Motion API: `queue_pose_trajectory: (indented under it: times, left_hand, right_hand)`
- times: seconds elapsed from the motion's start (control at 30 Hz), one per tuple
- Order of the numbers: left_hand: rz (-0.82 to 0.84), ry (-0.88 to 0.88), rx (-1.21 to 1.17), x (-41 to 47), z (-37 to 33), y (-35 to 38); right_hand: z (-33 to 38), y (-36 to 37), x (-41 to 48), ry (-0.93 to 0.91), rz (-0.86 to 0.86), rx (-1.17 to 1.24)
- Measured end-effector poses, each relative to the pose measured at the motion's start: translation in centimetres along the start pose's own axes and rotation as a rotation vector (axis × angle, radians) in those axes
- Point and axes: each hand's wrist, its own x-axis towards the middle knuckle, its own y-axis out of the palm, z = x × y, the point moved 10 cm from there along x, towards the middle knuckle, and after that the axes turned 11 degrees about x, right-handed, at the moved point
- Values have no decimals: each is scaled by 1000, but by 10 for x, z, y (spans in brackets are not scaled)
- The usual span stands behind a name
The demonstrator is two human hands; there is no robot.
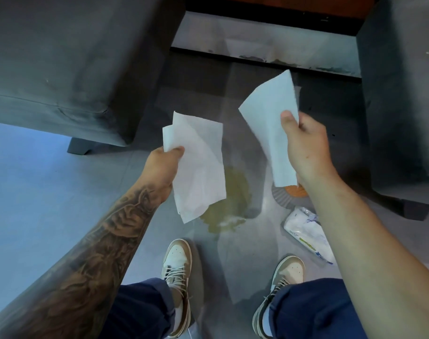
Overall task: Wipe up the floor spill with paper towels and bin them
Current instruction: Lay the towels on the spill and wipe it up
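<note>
Spill point(229, 199) of yellowish-brown liquid lies on the grey floor point(37, 192), directly at twelve o'clock from a standing person's two tan-and-white shoes, the left shoe point(178, 270) and the right shoe point(288, 272) planted apart just short of the puddle.

The person holds both arms out over it, hands well apart. The left hand point(160, 167), on a tattooed forearm, pinches the left sheet point(196, 165) of white paper towel by its upper edge, thumb on top. The sheet hangs folded and loose, and from this angle its lower corner overlaps the puddle's ten o'clock edge. The right hand point(304, 143) grips the right sheet point(269, 123) along one side, thumb pressed onto the paper. That sheet stands up and away toward one o'clock from the spill, clear of the liquid.

At three o'clock from the puddle a white plastic packet point(306, 231) with blue and yellow print lies on the floor, partly hidden by the right forearm. Just beyond it, at two o'clock, a round slatted object point(289, 192) with an orange patch peeks out under the right sheet; what it is cannot be told.

A dark grey sofa point(61, 57) fills the ten o'clock side, and a matching armchair point(401, 94) stands at two o'clock. Dark blue trousers point(140, 309) cover both legs.
</note>
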Motion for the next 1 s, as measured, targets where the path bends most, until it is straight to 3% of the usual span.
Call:
queue_pose_trajectory:
  times: [0.17,0.33,0.43,0.5,0.63,0.7,0.8,0.87,1.0]
  left_hand:
    - [-3,-87,-119,1,13,-4]
    - [168,-67,-260,-12,7,28]
    - [363,-9,-259,-20,-4,44]
    - [460,20,-201,-27,-6,53]
    - [347,-22,-115,-22,7,41]
    - [321,-49,-83,-25,10,36]
    - [273,-54,-64,-34,3,29]
    - [286,-62,-17,-46,-1,29]
    - [385,-45,22,-73,-4,35]
  right_hand:
    - [25,8,-9,-135,13,-116]
    - [10,94,-57,-126,383,-349]
    - [-20,129,-89,140,649,-97]
    - [-31,139,-101,267,733,77]
    - [-37,140,-112,247,798,41]
    - [-31,129,-109,194,747,66]
    - [-27,79,-81,128,428,160]
    - [-48,47,-70,231,307,163]
    - [-91,32,-87,530,334,152]
